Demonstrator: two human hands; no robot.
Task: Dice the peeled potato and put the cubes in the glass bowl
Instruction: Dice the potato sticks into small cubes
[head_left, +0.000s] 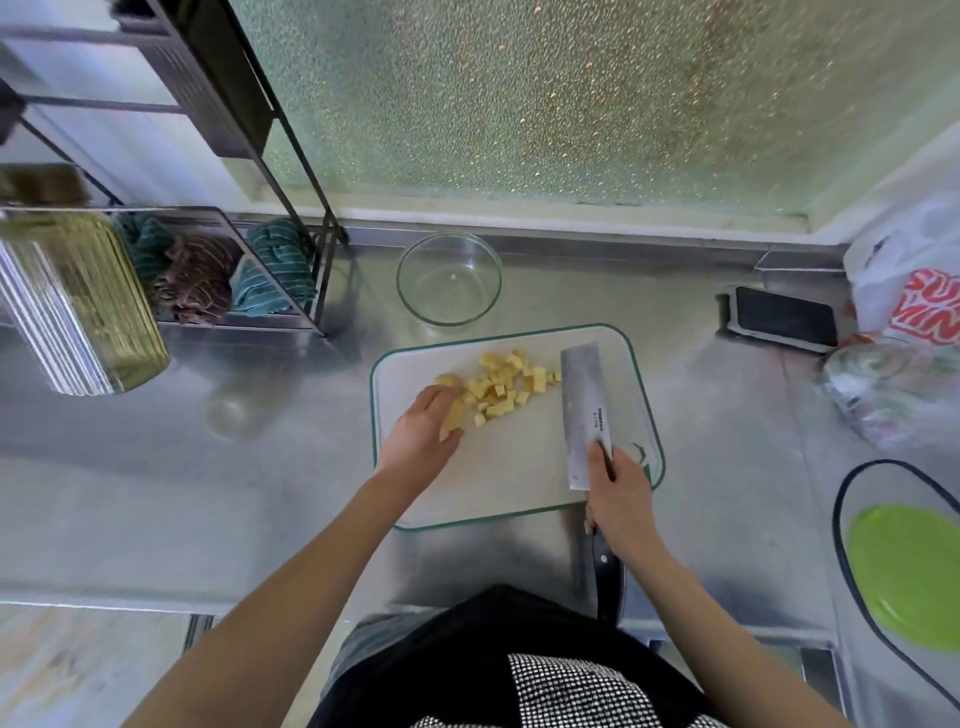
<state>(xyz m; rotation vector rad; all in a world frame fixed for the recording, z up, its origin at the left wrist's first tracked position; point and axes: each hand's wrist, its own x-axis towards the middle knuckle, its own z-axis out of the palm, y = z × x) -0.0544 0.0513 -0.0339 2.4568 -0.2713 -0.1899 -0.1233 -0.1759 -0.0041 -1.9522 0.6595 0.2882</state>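
Right now my left hand (423, 431) is on the cutting board (514, 483), fingers curled around an uncut piece of potato (453, 418) at the board's left side. Another small uncut piece (450, 381) lies just past my fingertips. A heap of potato cubes (506, 384) sits on the far half of the board, just right of that hand and touching the left face of the cleaver's blade at its far end. My right hand (618, 499) grips the cleaver (584, 415) where blade meets handle, index finger stretched along the blade; the black handle sticks out toward me past the board's near edge. The blade lies along the board's right half, though I cannot tell whether its edge touches the board.

Beyond the board's far edge, near but apart from it, the glass bowl (449, 279) stands on the steel tabletop (260, 467) with only a tiny scrap inside. A phone (784, 317) lies to the right of the board, a rack with striped cloths (218, 270) to its far left.
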